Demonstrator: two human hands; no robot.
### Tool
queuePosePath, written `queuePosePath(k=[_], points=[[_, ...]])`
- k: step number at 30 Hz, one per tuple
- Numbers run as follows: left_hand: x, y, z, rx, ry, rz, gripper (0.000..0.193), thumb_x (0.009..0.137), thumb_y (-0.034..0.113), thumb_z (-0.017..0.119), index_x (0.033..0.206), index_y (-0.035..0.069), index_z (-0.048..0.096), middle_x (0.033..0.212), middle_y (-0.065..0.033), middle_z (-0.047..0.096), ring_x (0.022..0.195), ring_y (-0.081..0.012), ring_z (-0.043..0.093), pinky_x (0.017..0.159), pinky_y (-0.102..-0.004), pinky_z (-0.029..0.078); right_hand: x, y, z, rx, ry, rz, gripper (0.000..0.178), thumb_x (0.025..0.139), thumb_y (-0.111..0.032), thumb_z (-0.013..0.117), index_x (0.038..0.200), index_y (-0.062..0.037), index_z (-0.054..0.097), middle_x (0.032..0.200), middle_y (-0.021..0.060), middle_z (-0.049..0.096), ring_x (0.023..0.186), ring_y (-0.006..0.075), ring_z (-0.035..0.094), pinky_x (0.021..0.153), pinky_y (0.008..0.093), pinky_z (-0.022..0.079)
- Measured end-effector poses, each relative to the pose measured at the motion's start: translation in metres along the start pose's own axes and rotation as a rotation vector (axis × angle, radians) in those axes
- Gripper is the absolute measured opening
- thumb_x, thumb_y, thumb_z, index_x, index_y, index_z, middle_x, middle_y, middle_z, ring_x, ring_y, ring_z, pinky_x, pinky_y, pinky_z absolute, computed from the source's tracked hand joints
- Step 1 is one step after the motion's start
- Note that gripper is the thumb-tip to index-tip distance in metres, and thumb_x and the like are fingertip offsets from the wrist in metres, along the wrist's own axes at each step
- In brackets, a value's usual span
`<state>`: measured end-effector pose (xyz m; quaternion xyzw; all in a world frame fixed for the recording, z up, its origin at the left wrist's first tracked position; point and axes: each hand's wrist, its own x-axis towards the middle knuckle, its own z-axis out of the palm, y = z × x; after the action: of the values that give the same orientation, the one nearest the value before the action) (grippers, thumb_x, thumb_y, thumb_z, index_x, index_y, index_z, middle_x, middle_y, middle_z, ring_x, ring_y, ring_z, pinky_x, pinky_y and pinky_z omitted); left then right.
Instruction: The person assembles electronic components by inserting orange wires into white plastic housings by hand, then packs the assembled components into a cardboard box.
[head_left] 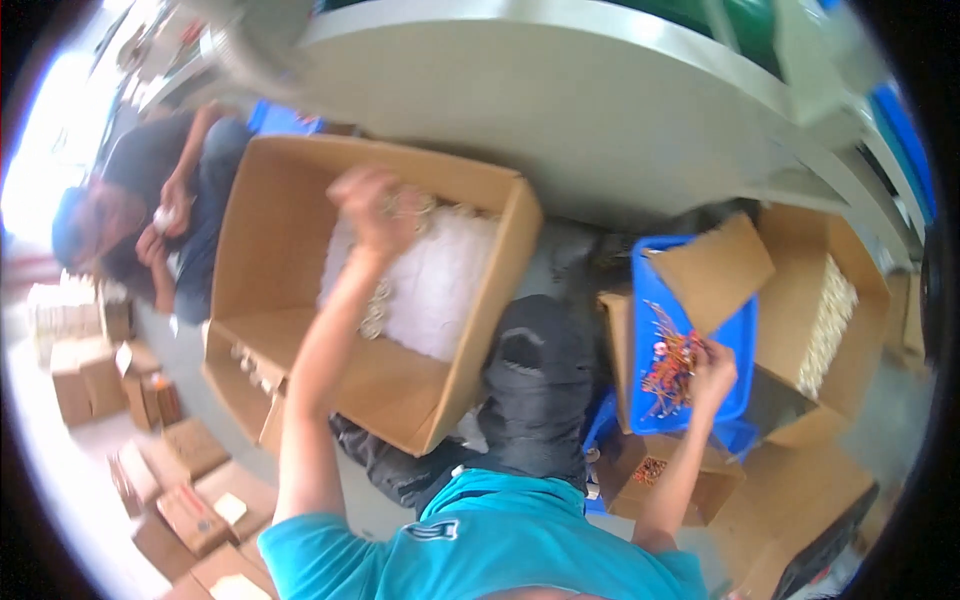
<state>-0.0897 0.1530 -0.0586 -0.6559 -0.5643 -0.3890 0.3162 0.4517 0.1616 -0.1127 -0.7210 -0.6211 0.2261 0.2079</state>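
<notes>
My left hand (375, 212), smeared by motion, is over the large open cardboard box (265, 250) in front of me. Pale ring-shaped pieces (408, 202) show right at its fingers; whether it grips one is unclear. More of these rings (374, 310) lie on a white sheet-like layer (435, 290) inside the box. On the right, my right hand (712, 375) reaches into a blue plastic tray (742, 340), its fingers closed on a bunch of thin red and orange wires (668, 372). A loose cardboard piece (712, 270) leans across the tray's far end.
Another person (150, 180) sits at the far left, holding a small white piece. A box of pale parts (828, 325) stands far right. Below the tray is a small box with tiny reddish parts (650, 470). Stacked cartons (195, 515) fill the lower left; a grey machine (560, 110) stands ahead.
</notes>
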Motion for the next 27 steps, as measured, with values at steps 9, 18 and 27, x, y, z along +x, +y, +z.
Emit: queuePosePath(k=[9,18,27], points=[[-0.325,-0.058,-0.062,0.398,-1.251,-0.485,0.033,0.083,0.018,0.064,0.115,0.011,0.064,0.126,-0.0129,0.056,0.120,-0.0313,0.050,0.102,-0.0480,0.038,-0.027,-0.005,-0.016,0.204,0.423,-0.028,0.021,0.091,-0.003,0.062,0.111,0.0008,0.068,0.098,0.0129,0.064,0.084,0.0223,0.061,0.077,0.0347,0.050],[-0.306,-0.063,-0.031,0.618,-1.557,-0.504,0.030,0.091,0.014,0.050,0.112,0.011,0.072,0.121,-0.0099,0.065,0.122,-0.0284,0.052,0.103,-0.0475,0.038,-0.048,0.003,-0.057,0.000,0.596,-0.227,0.022,0.095,-0.005,0.057,0.113,0.0040,0.066,0.107,0.0157,0.064,0.095,0.0271,0.064,0.083,0.0367,0.053],[-0.104,-0.063,-0.004,-0.828,-1.489,-0.850,0.048,0.082,0.034,0.075,0.112,-0.003,0.067,0.102,-0.0126,0.069,0.085,-0.0192,0.065,0.075,-0.0343,0.056,-0.034,-0.028,-0.055,0.104,0.590,-0.279,0.026,0.096,-0.005,0.059,0.119,0.0061,0.063,0.107,0.0153,0.068,0.089,0.0216,0.066,0.078,0.0301,0.055]])
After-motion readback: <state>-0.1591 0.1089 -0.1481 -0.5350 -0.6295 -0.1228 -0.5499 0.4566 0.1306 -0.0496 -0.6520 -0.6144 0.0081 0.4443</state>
